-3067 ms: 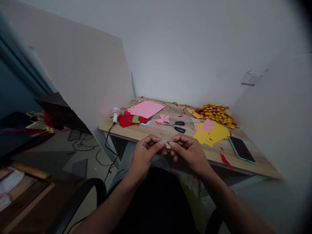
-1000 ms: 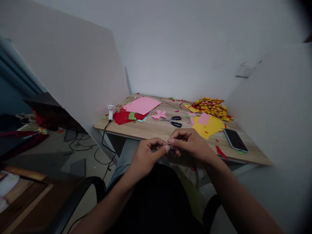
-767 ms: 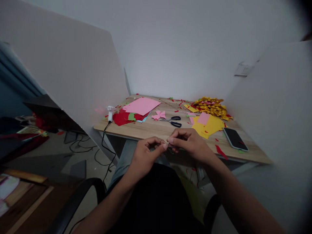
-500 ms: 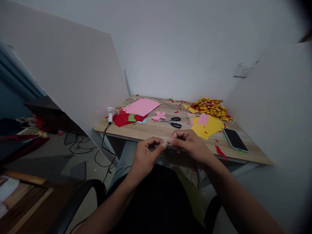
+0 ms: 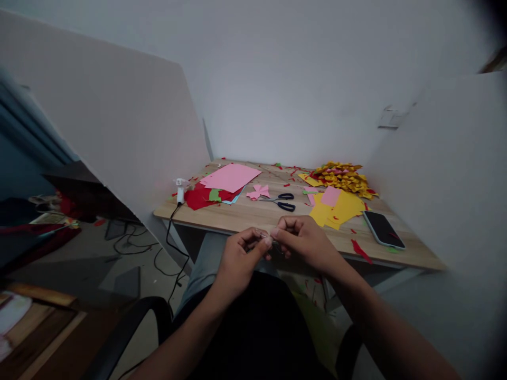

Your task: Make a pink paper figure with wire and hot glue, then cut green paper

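Observation:
My left hand (image 5: 241,258) and my right hand (image 5: 303,240) meet over my lap, just in front of the table edge. Both are closed, thumb against fingers, in a pinch. Between the fingertips shows a thin, pale, wire-like strand (image 5: 263,235); its kind is too small to make out. Beyond the hands, scissors (image 5: 285,202) with dark handles lie on the table (image 5: 237,219), blades pointing left. A pink paper cut-out (image 5: 258,192), shaped like a flower or bow, lies by the blade tips.
Pink sheets (image 5: 232,177) cover red paper (image 5: 196,198) at the left. Yellow paper (image 5: 344,208) lies at the right, before a heap of folded yellow paper pieces (image 5: 343,177). A phone (image 5: 383,229) rests near the right edge. A white device (image 5: 180,191) trails a black cable (image 5: 168,240).
Both hands have dropped slightly and stay close together. The fingers have shifted a little, and more of the thin strand shows between them. The things on the table lie as before.

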Tool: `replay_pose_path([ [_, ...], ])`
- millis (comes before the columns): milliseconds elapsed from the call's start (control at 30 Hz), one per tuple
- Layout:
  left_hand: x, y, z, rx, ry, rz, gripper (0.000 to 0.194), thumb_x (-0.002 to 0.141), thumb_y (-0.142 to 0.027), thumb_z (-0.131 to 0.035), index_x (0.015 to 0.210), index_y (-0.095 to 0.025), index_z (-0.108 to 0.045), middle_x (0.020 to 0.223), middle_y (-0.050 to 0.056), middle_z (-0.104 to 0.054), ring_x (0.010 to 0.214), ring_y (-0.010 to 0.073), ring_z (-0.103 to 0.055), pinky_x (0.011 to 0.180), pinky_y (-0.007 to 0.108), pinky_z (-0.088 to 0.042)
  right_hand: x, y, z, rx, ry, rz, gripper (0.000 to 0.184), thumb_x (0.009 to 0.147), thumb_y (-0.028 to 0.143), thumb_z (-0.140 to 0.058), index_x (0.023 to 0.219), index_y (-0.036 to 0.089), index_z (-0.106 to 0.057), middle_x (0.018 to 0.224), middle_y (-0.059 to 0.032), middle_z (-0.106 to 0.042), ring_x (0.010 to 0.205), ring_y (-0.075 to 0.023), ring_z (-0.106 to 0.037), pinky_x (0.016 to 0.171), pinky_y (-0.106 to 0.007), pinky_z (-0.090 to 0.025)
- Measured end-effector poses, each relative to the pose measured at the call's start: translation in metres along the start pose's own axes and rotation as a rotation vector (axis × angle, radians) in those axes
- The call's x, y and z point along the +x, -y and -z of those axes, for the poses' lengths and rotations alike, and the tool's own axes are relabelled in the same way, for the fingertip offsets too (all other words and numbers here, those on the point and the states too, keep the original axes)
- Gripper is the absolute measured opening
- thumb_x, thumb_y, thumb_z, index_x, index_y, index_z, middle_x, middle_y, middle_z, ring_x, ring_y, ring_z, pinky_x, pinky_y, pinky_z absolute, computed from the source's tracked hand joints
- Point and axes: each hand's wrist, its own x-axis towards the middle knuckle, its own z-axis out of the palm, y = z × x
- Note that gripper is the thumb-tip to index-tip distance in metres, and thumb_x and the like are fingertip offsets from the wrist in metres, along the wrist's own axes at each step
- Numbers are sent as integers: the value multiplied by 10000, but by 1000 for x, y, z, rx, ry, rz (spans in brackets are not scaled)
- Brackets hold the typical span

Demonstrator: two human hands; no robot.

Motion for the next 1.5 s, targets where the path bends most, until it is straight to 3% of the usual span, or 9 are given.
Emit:
replay_pose_path([
  [133, 0, -1, -1, -9, -15, -3, 186, 752, -300, -773, 703, -152, -671, 657, -13, -642, 570, 89, -563, 585, 200, -513, 0, -2, 2, 17, -2, -8, 325, 807, 433, -671, 636, 183, -551, 517, 58, -512, 447, -72, -460, 464, -207, -369],
  [400, 0, -5, 4, -32, -160, -12, 203, 726, -297, -806, 714, -141, -677, 645, -32, -652, 519, 77, -607, 595, 195, -509, -2, 4, 4, -35, 50, 33, 320, 807, 470, -701, 757, 157, -663, 641, 25, -587, 504, -66, -496, 480, -198, -371],
  [667, -1, -3, 5, -75, -135, 11, 190, 730, -318, -810, 788, -151, -740, 742, 7, -714, 537, 87, -602, 598, 222, -525, -3, 1, -1, -20, 41, 46, 251, 825, 419, -683, 772, 181, -627, 675, 18, -609, 503, -73, -513, 477, -207, -401],
  [833, -1, -4, 3, -93, -99, 41, 190, 684, -295, -841, 734, -149, -730, 744, 11, -721, 560, 87, -593, 579, 210, -537, -4, -3, -4, 10, 16, 48, 229, 801, 378, -695, 751, 187, -580, 654, 38, -551, 515, -73, -476, 480, -203, -384],
  [1033, -1, -7, 2, -78, -89, 29, 188, 703, -288, -818, 706, -139, -702, 703, -5, -694, 518, 73, -583, 545, 195, -512, -6, -2, -6, -63, -49, 171, 156, 779, 274, -684, 723, 189, -566, 641, 43, -534, 551, -76, -450, 504, -198, -361],
  [1167, -2, -6, 2, -49, -111, 6, 206, 702, -312, -819, 757, -143, -716, 787, 29, -725, 573, 100, -597, 555, 221, -532, -4, 0, -5, -45, -58, 157, 178, 796, 325, -679, 733, 197, -573, 643, 34, -558, 516, -83, -499, 479, -208, -384],
  [1333, -4, -4, 1, 51, -119, -36, 200, 742, -291, -800, 887, -164, -747, 881, 50, -744, 715, 134, -646, 682, 244, -551, -3, 1, -6, 42, -90, 122, 232, 768, 365, -715, 712, 207, -555, 593, 46, -549, 448, -82, -503, 432, -209, -393],
  [1500, -2, -5, 3, -21, -102, -5, 212, 745, -347, -795, 765, -149, -721, 760, 28, -710, 610, 113, -592, 629, 239, -521, -3, 1, -10, 103, -22, 109, 272, 778, 416, -735, 744, 204, -568, 632, 7, -656, 476, -86, -527, 459, -212, -441],
])
